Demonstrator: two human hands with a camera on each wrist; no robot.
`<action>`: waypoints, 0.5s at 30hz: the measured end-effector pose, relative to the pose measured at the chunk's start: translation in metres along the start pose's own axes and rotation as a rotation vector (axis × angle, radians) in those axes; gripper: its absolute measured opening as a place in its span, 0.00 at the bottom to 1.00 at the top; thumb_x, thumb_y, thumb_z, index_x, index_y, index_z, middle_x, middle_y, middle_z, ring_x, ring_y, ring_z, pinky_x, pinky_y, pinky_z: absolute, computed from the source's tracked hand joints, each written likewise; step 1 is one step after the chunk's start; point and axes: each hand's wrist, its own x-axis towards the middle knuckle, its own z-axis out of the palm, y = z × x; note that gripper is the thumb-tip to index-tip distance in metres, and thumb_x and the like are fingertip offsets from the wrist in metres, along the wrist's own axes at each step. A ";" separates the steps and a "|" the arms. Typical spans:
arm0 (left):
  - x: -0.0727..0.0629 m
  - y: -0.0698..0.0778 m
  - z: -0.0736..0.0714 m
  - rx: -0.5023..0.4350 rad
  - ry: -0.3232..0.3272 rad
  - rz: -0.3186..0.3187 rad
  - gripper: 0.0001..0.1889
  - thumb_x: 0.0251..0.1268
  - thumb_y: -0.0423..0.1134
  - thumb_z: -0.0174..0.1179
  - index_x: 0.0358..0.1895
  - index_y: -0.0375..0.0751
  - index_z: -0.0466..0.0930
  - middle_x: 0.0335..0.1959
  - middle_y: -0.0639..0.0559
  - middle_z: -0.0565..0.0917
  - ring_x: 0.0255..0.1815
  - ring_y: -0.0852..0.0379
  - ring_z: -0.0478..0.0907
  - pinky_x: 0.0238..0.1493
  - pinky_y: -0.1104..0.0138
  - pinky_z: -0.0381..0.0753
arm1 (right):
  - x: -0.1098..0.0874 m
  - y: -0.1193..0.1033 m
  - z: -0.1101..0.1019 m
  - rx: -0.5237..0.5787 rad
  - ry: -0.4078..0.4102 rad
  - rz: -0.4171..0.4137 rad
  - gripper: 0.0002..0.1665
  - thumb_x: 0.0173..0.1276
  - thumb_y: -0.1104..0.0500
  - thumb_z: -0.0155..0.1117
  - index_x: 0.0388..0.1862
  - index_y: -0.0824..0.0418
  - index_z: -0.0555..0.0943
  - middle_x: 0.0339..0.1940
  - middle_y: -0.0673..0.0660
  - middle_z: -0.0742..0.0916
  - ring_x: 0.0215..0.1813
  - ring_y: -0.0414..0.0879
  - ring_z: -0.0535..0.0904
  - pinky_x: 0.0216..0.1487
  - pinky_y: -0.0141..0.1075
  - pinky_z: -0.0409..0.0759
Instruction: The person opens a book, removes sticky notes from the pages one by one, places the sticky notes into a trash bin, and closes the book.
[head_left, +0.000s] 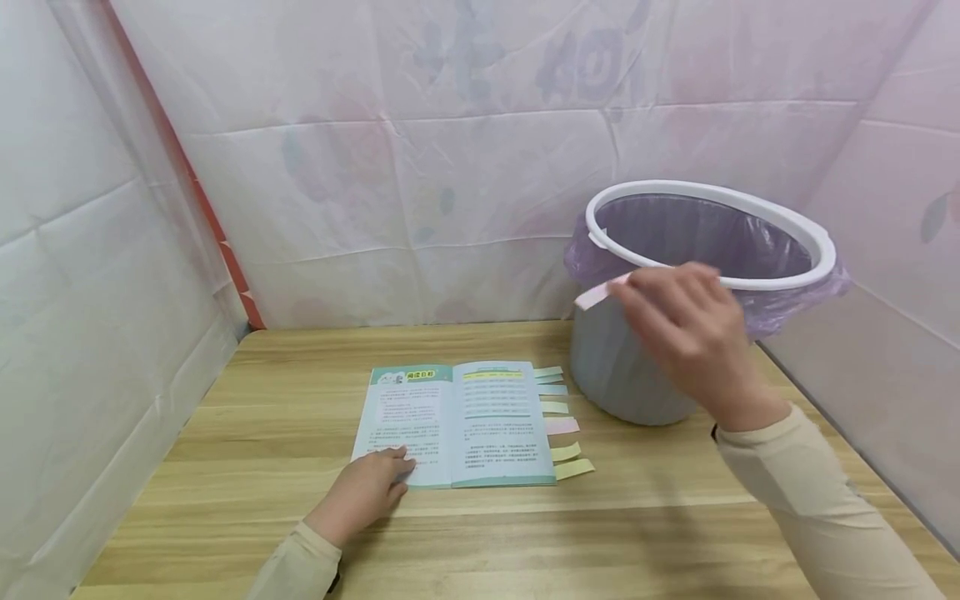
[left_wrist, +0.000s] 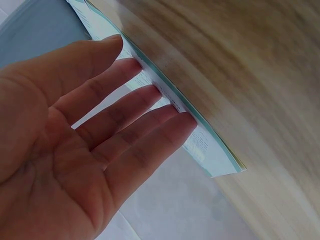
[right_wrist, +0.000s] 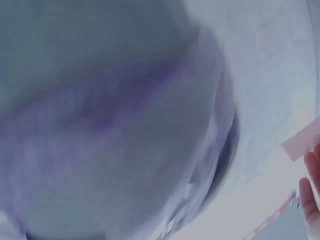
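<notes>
An open booklet (head_left: 491, 467) lies flat on the wooden table, with several coloured paper strips (head_left: 555, 407) sticking out past its right edge. My left hand (head_left: 367, 487) rests on the lower left corner of the left page. In the left wrist view its fingers (left_wrist: 150, 150) are fairly straight, tips at the page. Raised in front of the bin's rim, my right hand (head_left: 686, 333) pinches a pale pink paper strip (head_left: 596, 293), one end poking out to the left. That pink strip (right_wrist: 302, 142) also shows at the right edge of the right wrist view.
A grey bin (head_left: 618, 367) stands at the table's right rear, lined with a purple bag (head_left: 780, 308) under a white rim ring (head_left: 821, 250). Pale printed sheeting (head_left: 465, 192) walls the table at the back and both sides. Bare wood (head_left: 480, 550) shows in front of the booklet.
</notes>
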 end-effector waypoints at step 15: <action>-0.002 0.002 -0.002 -0.007 0.013 0.014 0.16 0.53 0.31 0.69 0.46 0.30 0.84 0.50 0.35 0.83 0.52 0.39 0.80 0.54 0.49 0.78 | 0.003 0.070 -0.033 -0.299 -0.208 0.346 0.08 0.67 0.70 0.56 0.33 0.72 0.82 0.29 0.68 0.81 0.35 0.69 0.74 0.33 0.60 0.67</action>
